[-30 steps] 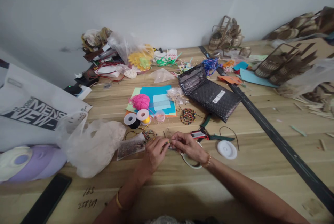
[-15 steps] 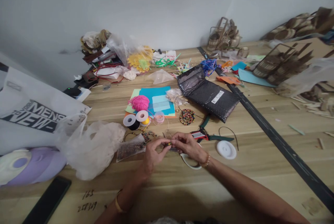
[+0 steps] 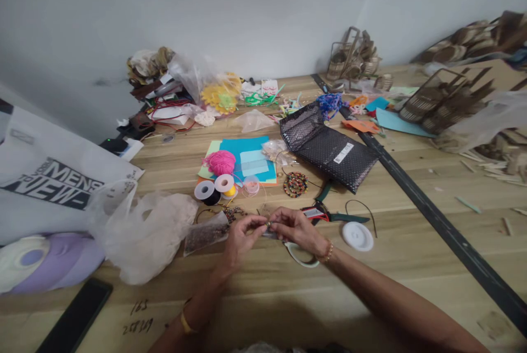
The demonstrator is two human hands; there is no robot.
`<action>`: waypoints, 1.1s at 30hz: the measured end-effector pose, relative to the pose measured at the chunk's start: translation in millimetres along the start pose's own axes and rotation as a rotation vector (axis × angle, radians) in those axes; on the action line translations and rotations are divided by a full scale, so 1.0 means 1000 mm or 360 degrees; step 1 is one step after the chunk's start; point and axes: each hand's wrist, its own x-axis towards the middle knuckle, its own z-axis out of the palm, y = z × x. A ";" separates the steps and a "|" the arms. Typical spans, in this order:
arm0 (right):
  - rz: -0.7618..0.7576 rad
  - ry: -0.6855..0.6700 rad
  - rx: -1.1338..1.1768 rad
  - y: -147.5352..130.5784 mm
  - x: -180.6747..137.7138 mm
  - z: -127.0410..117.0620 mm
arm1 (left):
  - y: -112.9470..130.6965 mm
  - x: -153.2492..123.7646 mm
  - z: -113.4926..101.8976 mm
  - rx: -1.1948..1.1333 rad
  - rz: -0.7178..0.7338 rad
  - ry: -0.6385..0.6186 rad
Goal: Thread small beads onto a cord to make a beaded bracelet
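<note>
My left hand (image 3: pixel 242 237) and my right hand (image 3: pixel 296 228) meet fingertip to fingertip low over the wooden table (image 3: pixel 370 287), both pinched on a short strand of small coloured beads (image 3: pixel 267 225). A clear packet of dark beads (image 3: pixel 206 232) lies just left of my left hand. A white ring (image 3: pixel 302 258) lies under my right wrist. Pliers with green handles (image 3: pixel 335 214) and a small red-and-white item (image 3: pixel 312 212) lie just beyond my right hand. A coiled multicoloured bead disc (image 3: pixel 295 184) sits farther back.
Thread spools (image 3: pixel 214 188), pink yarn (image 3: pixel 221 162) on blue paper (image 3: pixel 247 158), a black mailer bag (image 3: pixel 329 147), a white lid (image 3: pixel 357 235), a crumpled plastic bag (image 3: pixel 144 232), a phone (image 3: pixel 76 317), a black rail (image 3: pixel 444 227) and woven baskets (image 3: pixel 444 100) crowd the table.
My hands stay pinched together on the bead strand, the fingers shifting slightly. The view has tilted a little.
</note>
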 end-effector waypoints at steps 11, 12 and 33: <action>-0.0008 0.0018 -0.0037 0.001 -0.001 0.002 | 0.005 -0.001 -0.001 0.0134 0.0023 -0.0124; 0.0001 0.0010 -0.0020 0.000 -0.001 0.002 | 0.005 -0.001 -0.002 0.0078 -0.0007 -0.0162; -0.0021 -0.0058 0.0003 0.000 0.002 -0.004 | 0.009 0.001 -0.003 -0.0924 -0.0336 -0.0263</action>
